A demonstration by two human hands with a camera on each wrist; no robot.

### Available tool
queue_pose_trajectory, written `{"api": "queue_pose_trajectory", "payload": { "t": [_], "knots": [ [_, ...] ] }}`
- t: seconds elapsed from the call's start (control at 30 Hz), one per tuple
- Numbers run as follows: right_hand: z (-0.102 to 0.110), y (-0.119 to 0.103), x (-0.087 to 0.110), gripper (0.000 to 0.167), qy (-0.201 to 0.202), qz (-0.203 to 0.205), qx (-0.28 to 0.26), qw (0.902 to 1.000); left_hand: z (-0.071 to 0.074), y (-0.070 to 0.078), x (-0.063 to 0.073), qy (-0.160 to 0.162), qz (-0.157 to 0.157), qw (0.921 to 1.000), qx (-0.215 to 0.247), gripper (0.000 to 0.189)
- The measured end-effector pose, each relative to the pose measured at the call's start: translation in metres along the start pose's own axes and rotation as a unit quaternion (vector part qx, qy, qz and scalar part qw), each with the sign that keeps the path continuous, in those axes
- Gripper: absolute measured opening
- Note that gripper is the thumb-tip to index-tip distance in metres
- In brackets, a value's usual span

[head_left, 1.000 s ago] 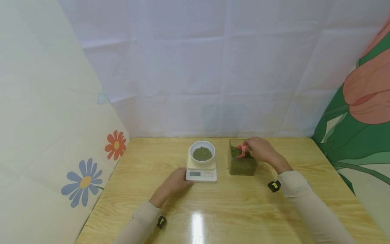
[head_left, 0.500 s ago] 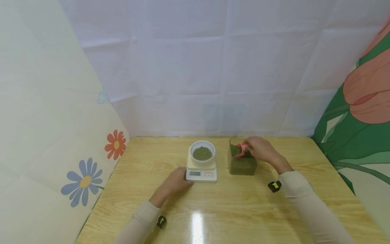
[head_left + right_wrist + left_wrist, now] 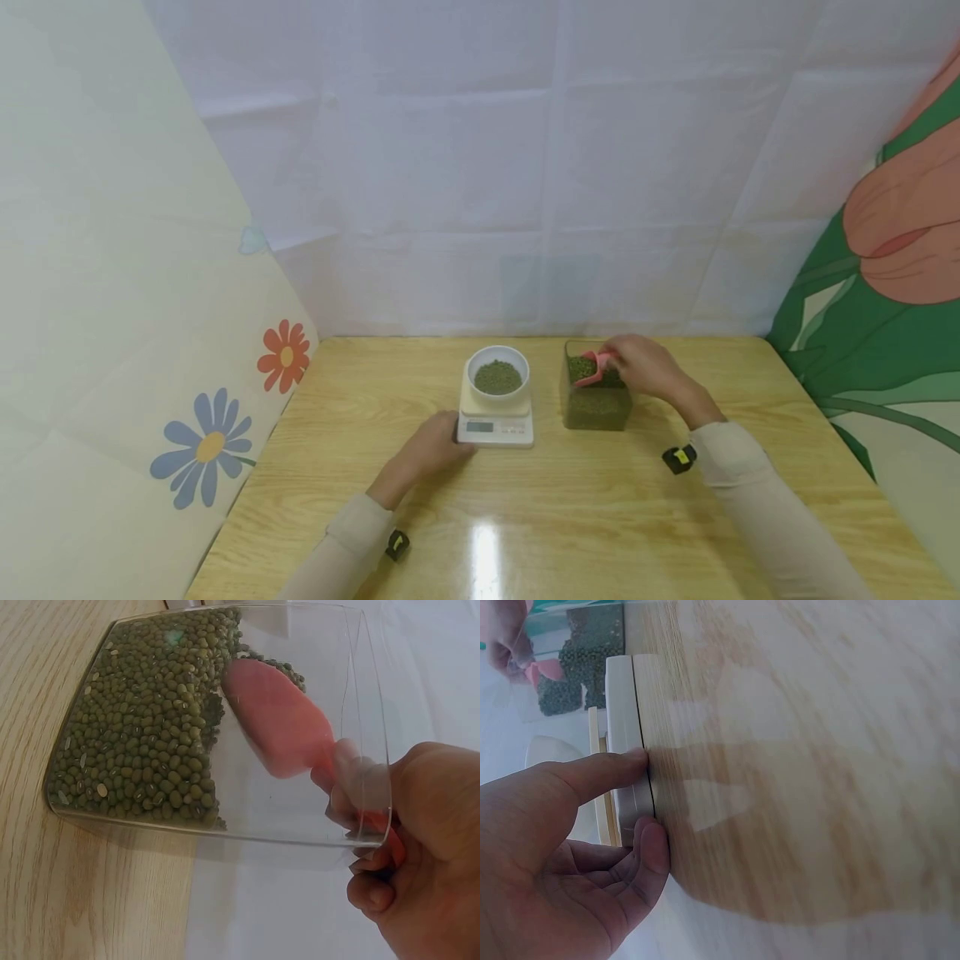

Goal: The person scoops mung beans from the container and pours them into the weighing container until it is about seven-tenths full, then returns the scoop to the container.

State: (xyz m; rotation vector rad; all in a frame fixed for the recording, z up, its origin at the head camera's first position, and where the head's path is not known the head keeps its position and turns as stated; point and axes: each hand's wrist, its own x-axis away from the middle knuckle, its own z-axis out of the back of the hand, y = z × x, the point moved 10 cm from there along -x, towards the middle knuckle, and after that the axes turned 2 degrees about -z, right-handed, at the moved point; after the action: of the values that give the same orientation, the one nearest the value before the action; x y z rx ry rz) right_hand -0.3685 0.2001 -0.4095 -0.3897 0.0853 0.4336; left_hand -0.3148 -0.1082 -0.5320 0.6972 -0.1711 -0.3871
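My left hand (image 3: 433, 446) grips the near left corner of a white kitchen scale (image 3: 497, 429), thumb on its front edge and fingers curled at its side. On the scale sits a white bowl (image 3: 498, 353) holding green mung beans (image 3: 498, 379). To the right stands a clear square container (image 3: 597, 414) with more mung beans (image 3: 142, 712). Over its open top, my right hand (image 3: 647, 367) holds a pink scoop (image 3: 277, 720) by the handle. In the right wrist view the scoop's blade is inside the container, its tip at the beans' surface.
Everything stands on a wood-grain table (image 3: 570, 508), toward its back edge. A white sheet (image 3: 450, 167) hangs behind it, and flower-printed panels rise on the left and right. Black devices (image 3: 678, 458) are worn at both wrists.
The scoop has tilted and turned a little among the beans in the container, and my right hand has shifted slightly. My left hand, the scale and the bowl have stayed in place.
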Motion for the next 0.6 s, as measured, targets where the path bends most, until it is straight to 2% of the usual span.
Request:
{"api": "queue_pose_trajectory", "payload": {
  "t": [0.37, 0.6],
  "knots": [
    [0.002, 0.0001, 0.0023, 0.018, 0.001, 0.001, -0.008, 1.0, 0.001, 0.0006, 0.0003, 0.003, -0.003, 0.9999, -0.01, 0.04],
    [0.0029, 0.0046, 0.0048, 0.022, -0.002, -0.009, -0.021, 0.9997, 0.0004, 0.0013, 0.0008, 0.002, -0.006, 1.0, 0.002, 0.04]
  ]
}}
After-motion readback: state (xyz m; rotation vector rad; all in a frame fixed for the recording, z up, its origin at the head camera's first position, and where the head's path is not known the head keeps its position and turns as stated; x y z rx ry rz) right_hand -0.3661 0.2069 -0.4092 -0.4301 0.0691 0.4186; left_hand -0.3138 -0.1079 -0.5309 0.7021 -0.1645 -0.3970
